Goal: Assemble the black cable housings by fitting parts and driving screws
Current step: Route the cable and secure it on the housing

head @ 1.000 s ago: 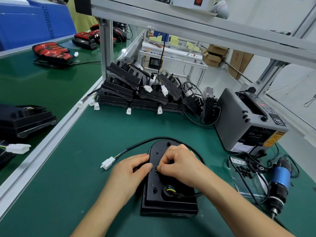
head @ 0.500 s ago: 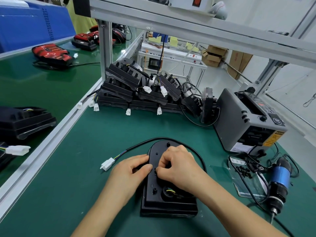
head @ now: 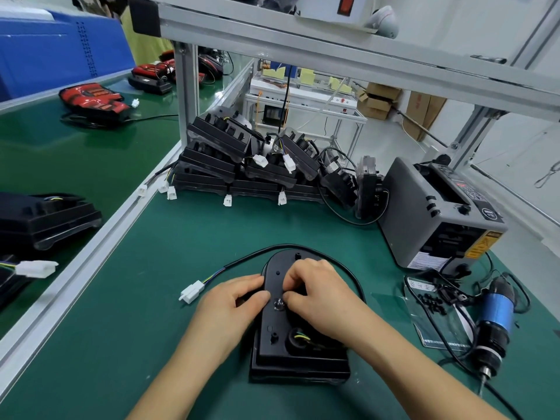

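Note:
A black cable housing (head: pixel 283 353) lies flat on the green mat in front of me. Its black cable (head: pixel 251 256) loops round the far end to a white connector (head: pixel 191 292) on the left. My left hand (head: pixel 233 304) rests on the housing's left edge, its thumb pressing the top face. My right hand (head: pixel 321 295) lies over the housing's middle, its curled fingertips pinching a small shiny metal part (head: pixel 278 304) against the surface. Coloured wires (head: pixel 301 337) show in a round opening near the housing's near end.
A heap of black housings (head: pixel 242 171) with white plugs lies at the back. A grey tape dispenser (head: pixel 439 213) stands to the right. A clear bag of black screws (head: pixel 430 301) and a blue electric screwdriver (head: pixel 494 322) lie at the right. An aluminium rail (head: pixel 91 237) borders the left.
My right hand's fingers have shifted slightly, and the small shiny part now shows between its fingertips and my left thumb. The housing has stayed in place.

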Tool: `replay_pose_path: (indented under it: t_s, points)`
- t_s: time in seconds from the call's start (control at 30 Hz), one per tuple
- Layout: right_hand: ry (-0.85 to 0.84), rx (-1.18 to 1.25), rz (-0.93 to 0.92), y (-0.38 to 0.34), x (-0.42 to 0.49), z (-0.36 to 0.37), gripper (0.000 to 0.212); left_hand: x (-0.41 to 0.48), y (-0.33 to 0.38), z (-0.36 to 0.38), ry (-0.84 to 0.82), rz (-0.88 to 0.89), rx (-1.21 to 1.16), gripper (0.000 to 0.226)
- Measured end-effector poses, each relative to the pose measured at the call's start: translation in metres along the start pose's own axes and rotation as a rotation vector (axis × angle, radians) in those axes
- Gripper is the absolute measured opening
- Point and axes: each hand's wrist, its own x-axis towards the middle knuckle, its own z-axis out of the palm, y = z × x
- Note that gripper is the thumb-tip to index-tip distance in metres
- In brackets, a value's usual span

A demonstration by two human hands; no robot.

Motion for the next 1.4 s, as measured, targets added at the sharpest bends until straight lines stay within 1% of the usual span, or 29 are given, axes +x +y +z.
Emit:
replay_pose_path:
  t_s: [0.07, 0.13, 0.2, 0.23, 0.3, 0.33, 0.4, 0.47, 0.5, 0.57, 0.6, 0.63, 0.67, 0.73, 0.77, 0.8, 0.87, 0.9, 0.93, 0.97, 1.03, 1.1, 1.13, 1.17, 1.2, 1.27, 1.33, 1.37, 1.4]
  points:
    - [0.020, 0.036, -0.005, 0.005, -0.001, -0.001, 0.018, -0.003, -0.001, -0.001, 0.006, 0.015, 0.058, 0.040]
    - [0.034, 0.082, -0.008, 0.011, -0.005, -0.004, 0.025, -0.009, -0.001, -0.001, 0.057, 0.074, 0.230, 0.047]
    - [0.063, 0.067, -0.023, 0.019, -0.012, -0.006, 0.029, -0.016, 0.002, -0.002, 0.093, 0.227, 0.431, 0.065]
    - [0.083, 0.040, -0.034, 0.024, -0.015, -0.007, 0.030, -0.020, 0.006, -0.003, 0.099, 0.323, 0.517, 0.068]
    - [0.113, -0.012, -0.046, 0.032, -0.023, -0.007, 0.033, -0.027, 0.014, -0.001, 0.098, 0.438, 0.686, 0.058]
    - [0.121, -0.025, -0.045, 0.035, -0.027, -0.007, 0.033, -0.028, 0.015, -0.002, 0.081, 0.449, 0.776, 0.055]
    - [0.131, -0.027, -0.038, 0.040, -0.034, -0.007, 0.033, -0.032, 0.016, -0.003, -0.009, 0.416, 0.940, 0.059]
    - [0.137, -0.010, -0.039, 0.044, -0.040, -0.006, 0.033, -0.036, 0.013, -0.004, -0.067, 0.433, 1.046, 0.058]
    - [0.139, 0.007, -0.041, 0.045, -0.042, -0.006, 0.032, -0.037, 0.014, -0.005, -0.097, 0.425, 1.072, 0.061]
    - [0.135, 0.046, -0.035, 0.045, -0.045, -0.005, 0.030, -0.034, 0.017, -0.009, -0.155, 0.377, 1.104, 0.078]
    - [0.130, 0.070, -0.028, 0.046, -0.047, -0.004, 0.029, -0.032, 0.020, -0.011, -0.160, 0.362, 1.097, 0.081]
    - [0.126, 0.098, -0.023, 0.046, -0.048, -0.004, 0.028, -0.029, 0.023, -0.013, -0.176, 0.354, 1.075, 0.081]
    - [0.126, 0.126, -0.021, 0.046, -0.050, -0.004, 0.027, -0.023, 0.024, -0.017, -0.227, 0.336, 1.020, 0.077]
    - [0.145, 0.161, -0.005, 0.048, -0.053, -0.004, 0.024, -0.004, 0.020, -0.024, -0.266, 0.255, 0.811, 0.065]
    - [0.168, 0.164, 0.017, 0.049, -0.055, -0.005, 0.023, 0.007, 0.017, -0.026, -0.236, 0.199, 0.721, 0.057]
    - [0.201, 0.158, 0.047, 0.052, -0.057, -0.006, 0.021, 0.020, 0.015, -0.026, -0.161, 0.154, 0.700, 0.048]
    - [0.267, 0.117, 0.125, 0.056, -0.061, -0.009, 0.017, 0.045, 0.013, -0.027, -0.028, 0.053, 0.780, 0.035]
    - [0.284, 0.078, 0.176, 0.057, -0.063, -0.011, 0.016, 0.055, 0.013, -0.027, -0.029, -0.012, 0.865, 0.033]
    - [0.281, 0.028, 0.234, 0.058, -0.064, -0.014, 0.016, 0.062, 0.012, -0.025, -0.078, -0.082, 0.958, 0.033]
    - [0.251, -0.034, 0.296, 0.059, -0.066, -0.017, 0.019, 0.066, 0.011, -0.022, -0.131, -0.148, 1.031, 0.035]
    - [0.126, -0.153, 0.404, 0.059, -0.067, -0.021, 0.030, 0.070, 0.011, -0.017, -0.180, -0.244, 1.089, 0.034]
    - [0.019, -0.178, 0.443, 0.059, -0.067, -0.020, 0.042, 0.068, 0.011, -0.015, -0.186, -0.290, 1.088, 0.023]
    - [-0.007, -0.163, 0.442, 0.059, -0.067, -0.018, 0.047, 0.066, 0.011, -0.015, -0.203, -0.312, 1.074, 0.021]
    - [-0.017, -0.138, 0.436, 0.059, -0.067, -0.015, 0.050, 0.064, 0.012, -0.016, -0.227, -0.340, 1.034, 0.025]
    - [-0.018, -0.103, 0.431, 0.059, -0.067, -0.013, 0.052, 0.059, 0.013, -0.018, -0.253, -0.376, 0.944, 0.026]
    - [-0.009, 0.010, 0.421, 0.059, -0.066, -0.009, 0.055, 0.046, 0.017, -0.020, -0.284, -0.468, 0.619, 0.022]
    - [0.004, 0.141, 0.407, 0.058, -0.064, -0.005, 0.060, 0.028, 0.021, -0.019, -0.261, -0.533, 0.285, 0.023]
    - [0.006, 0.189, 0.394, 0.056, -0.063, -0.004, 0.063, 0.019, 0.023, -0.017, -0.249, -0.536, 0.201, 0.026]
    - [0.001, 0.232, 0.378, 0.053, -0.062, -0.003, 0.064, 0.010, 0.024, -0.014, -0.242, -0.509, 0.195, 0.028]
